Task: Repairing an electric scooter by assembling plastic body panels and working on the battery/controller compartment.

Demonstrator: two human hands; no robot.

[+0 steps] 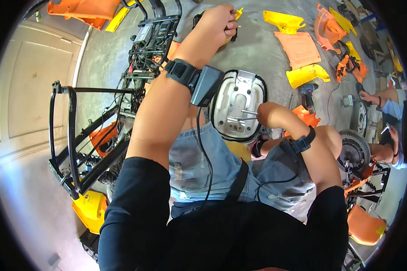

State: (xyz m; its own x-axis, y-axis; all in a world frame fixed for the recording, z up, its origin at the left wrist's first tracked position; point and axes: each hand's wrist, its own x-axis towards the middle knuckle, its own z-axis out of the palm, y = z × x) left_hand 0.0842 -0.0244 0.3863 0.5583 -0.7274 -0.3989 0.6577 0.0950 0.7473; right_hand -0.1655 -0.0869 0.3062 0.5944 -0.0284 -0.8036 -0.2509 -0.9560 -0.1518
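In front of my knees lies a seat (227, 101), underside up, with a white base, a black rim and a metal bracket at its far end. My right hand (270, 115) is closed at its right edge around a slim metal rod-like tool (248, 112), which points left over the base. The tool's exact kind does not show. My left hand (221, 25) reaches far forward past the seat, its fingers curled. Beside it are a black item and a bit of yellow; what the fingers hold is hidden.
To the left stands a black vehicle frame (72, 131) with exposed wiring. Orange panels (298, 49) and yellow panels (307, 75) lie on the floor ahead right, near a cordless drill (308, 92). A wheel (352, 151) and another person's hand (384, 152) are at the right.
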